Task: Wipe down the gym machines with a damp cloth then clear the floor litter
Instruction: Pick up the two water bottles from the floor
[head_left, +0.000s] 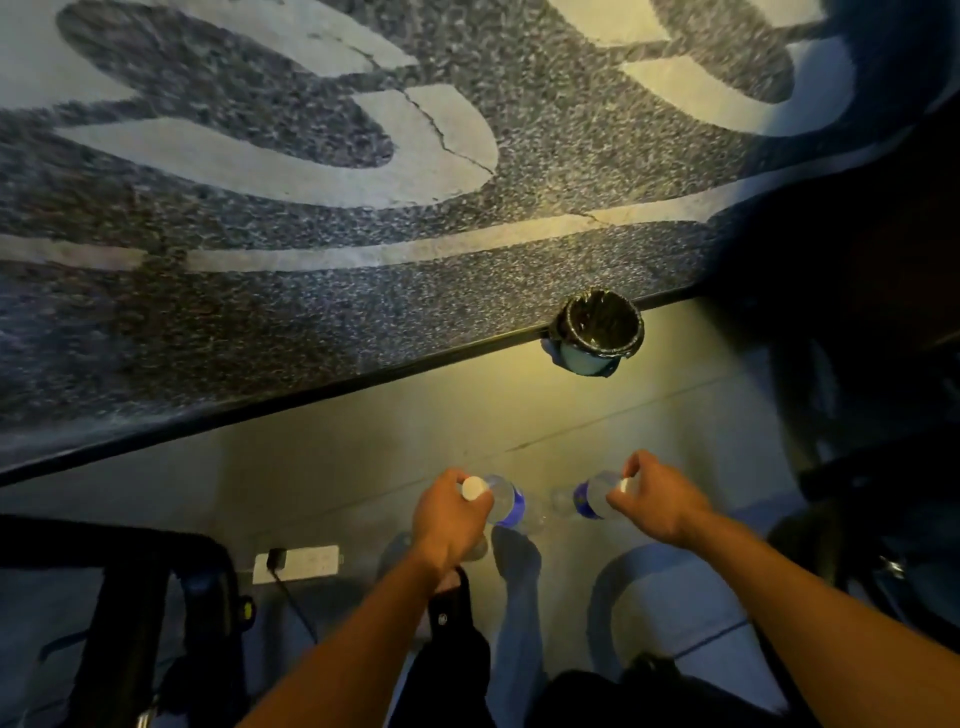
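Plastic bottles, one per hand: your left hand (451, 512) pinches left bottle (501, 500) near cap, right hand (655, 498) pinches right bottle (595, 494) likewise, both above floor (415, 447). Litter step under way. Next: carry both to lined bin (600, 328) ahead, drop in.

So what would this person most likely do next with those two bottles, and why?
Probably carry both forward and drop them into the lined bin. The left hand grips one plastic bottle near its cap, the right hand grips the other bottle, and the bin stands open just ahead at the mat's edge.
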